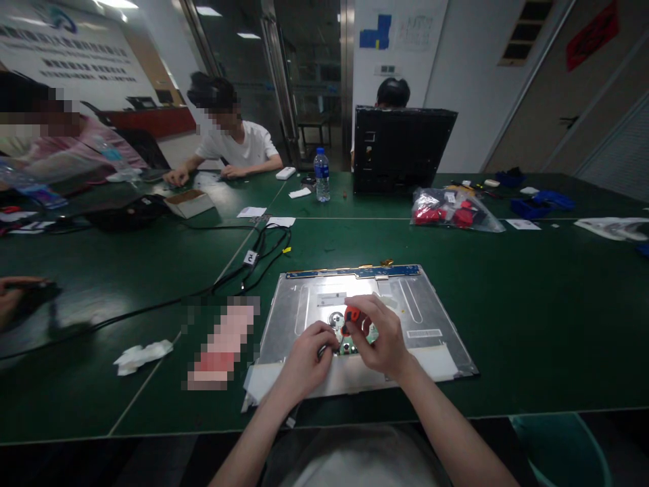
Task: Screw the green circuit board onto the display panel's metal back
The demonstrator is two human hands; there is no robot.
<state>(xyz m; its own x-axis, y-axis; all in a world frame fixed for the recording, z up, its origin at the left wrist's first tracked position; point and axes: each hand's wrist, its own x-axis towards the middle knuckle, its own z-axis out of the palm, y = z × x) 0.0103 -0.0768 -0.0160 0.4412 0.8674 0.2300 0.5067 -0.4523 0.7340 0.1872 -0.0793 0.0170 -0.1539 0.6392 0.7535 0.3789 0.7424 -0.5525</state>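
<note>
A flat silver display panel (289,318) lies on the table in front of me, with a blue circuit strip (355,272) along its far edge. My right hand (385,335) is above the panel's middle, its fingers closed round a small red-and-black part (351,318) whose kind I cannot make out. Just to its left, my left hand (314,348) has its fingers pinched together; whatever is in them is hidden. Between the hands, a small green circuit board (347,349) shows in part. A round metallic disc (335,319) sits behind the left fingertips.
Black cables (203,294) run across the green table (532,325) on the left, near a crumpled tissue (143,356). Farther back are a water bottle (322,176), a black monitor-like case (403,152) and a plastic bag (451,210) of red parts. Other people sit around the table.
</note>
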